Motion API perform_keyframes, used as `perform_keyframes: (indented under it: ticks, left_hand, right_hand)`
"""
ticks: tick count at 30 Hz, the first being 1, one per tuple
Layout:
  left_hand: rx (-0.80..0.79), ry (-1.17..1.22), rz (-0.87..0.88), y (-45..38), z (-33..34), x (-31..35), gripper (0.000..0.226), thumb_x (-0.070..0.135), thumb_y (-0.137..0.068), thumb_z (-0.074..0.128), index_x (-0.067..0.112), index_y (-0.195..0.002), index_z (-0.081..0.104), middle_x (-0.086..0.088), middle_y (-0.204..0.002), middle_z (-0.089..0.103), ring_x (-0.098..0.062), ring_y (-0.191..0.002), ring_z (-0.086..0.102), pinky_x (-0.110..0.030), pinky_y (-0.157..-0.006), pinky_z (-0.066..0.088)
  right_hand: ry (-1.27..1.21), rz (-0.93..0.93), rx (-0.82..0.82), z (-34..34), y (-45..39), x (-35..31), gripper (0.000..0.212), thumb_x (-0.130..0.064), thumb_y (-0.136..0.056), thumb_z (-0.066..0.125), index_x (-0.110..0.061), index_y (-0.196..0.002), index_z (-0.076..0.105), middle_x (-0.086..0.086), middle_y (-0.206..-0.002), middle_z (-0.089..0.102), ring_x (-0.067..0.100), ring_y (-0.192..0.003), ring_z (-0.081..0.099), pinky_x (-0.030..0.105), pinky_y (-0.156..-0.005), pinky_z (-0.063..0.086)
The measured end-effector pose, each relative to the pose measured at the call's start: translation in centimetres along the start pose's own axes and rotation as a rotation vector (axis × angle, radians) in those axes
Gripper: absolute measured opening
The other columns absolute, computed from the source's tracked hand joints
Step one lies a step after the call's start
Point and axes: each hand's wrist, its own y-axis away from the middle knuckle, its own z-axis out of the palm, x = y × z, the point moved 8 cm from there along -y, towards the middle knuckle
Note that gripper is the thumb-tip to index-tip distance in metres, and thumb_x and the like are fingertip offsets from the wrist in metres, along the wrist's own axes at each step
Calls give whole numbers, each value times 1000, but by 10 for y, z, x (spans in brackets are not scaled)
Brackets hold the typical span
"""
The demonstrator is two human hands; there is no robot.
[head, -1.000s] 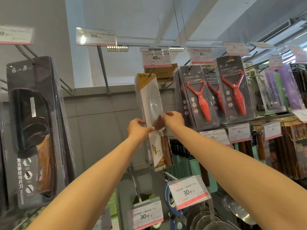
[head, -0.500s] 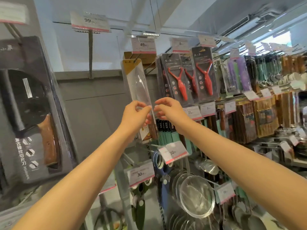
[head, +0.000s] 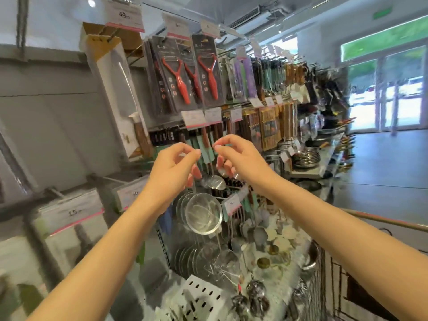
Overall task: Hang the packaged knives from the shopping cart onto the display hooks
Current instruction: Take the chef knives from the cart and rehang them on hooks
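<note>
- One packaged knife (head: 115, 89) hangs on a display hook (head: 108, 39) at the upper left, up and to the left of both sets of fingers and apart from them; its white card has a yellow top, and a brown wooden handle shows at the lower end.
- The left hand (head: 172, 169) is raised in front of the shelves with its fingers loosely curled, thumb and forefinger tips close together, holding nothing.
- The right hand (head: 238, 158) is just beside it, fingers curled the same way, forefinger bent toward the thumb, and it holds nothing either; a narrow gap lies between the two hands.
- Above the fingers hang dark cards with red peelers (head: 192, 77), and a price tag (head: 124, 17) reading 49 sits over the knife's hook.
- Straight behind the fingertips are utensils with teal handles (head: 209, 154).
- Below the fingers hang round mesh strainers (head: 203, 216), with more strainers and metal ladles lower down.
- Down and to the left of the left fingers, a blurred tag (head: 74, 213) reads 15.
- Down and to the right of the right forearm runs the shopping cart rail (head: 382, 220).
- Far to the right, past the shelving, glass doors (head: 389, 89) let in daylight.
</note>
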Motion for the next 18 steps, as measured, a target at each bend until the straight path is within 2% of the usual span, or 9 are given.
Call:
perform_keyframes:
  ticks: [3,6,9,12,15,18]
  left_hand:
    - [-124,3,11,16,38,-13,21,22,-93,54,16,-74,58,-2,-53,58,-9,-38,44,-18,-43,35]
    - [-255,0,3,28,81,-28,21,21,-93,55,10,-76,60,1,-51,57,-7,-39,45,-20,-46,37]
    - [-380,-19,8,37,125,-39,20,23,-93,56,13,-76,60,4,-47,58,-9,-42,49,-29,-54,43]
    - [-499,-46,0,45,172,-50,19,27,-92,57,13,-79,61,-5,-58,63,-14,-50,53,-37,-64,48]
    - [-616,-56,-27,57,221,-65,20,29,-91,58,11,-84,62,-9,-66,65,-16,-58,58,-37,-67,51]
    - [-737,-84,-85,70,272,-91,21,28,-89,60,7,-87,63,-18,-73,67,-21,-65,59,-44,-71,53]
  right_hand:
    - [102,36,6,-28,32,20,11,-16,-96,51,-9,-91,57,4,-62,57,6,-42,45,15,-43,36]
    - [186,115,13,-59,60,47,12,-18,-96,53,-9,-93,59,5,-63,58,14,-49,47,21,-46,37]
    - [273,204,29,-92,87,76,13,-18,-94,55,-6,-96,61,5,-65,60,11,-51,48,20,-48,38]
    - [389,263,15,-120,115,104,16,-20,-92,59,-7,-99,62,1,-70,63,8,-55,52,20,-53,42]
    - [446,344,2,-147,142,143,13,-21,-87,65,-12,-96,64,3,-77,63,12,-69,57,28,-67,47]
    - [459,426,0,-172,167,185,12,-21,-84,68,-15,-93,66,1,-81,60,13,-73,55,29,-71,45]
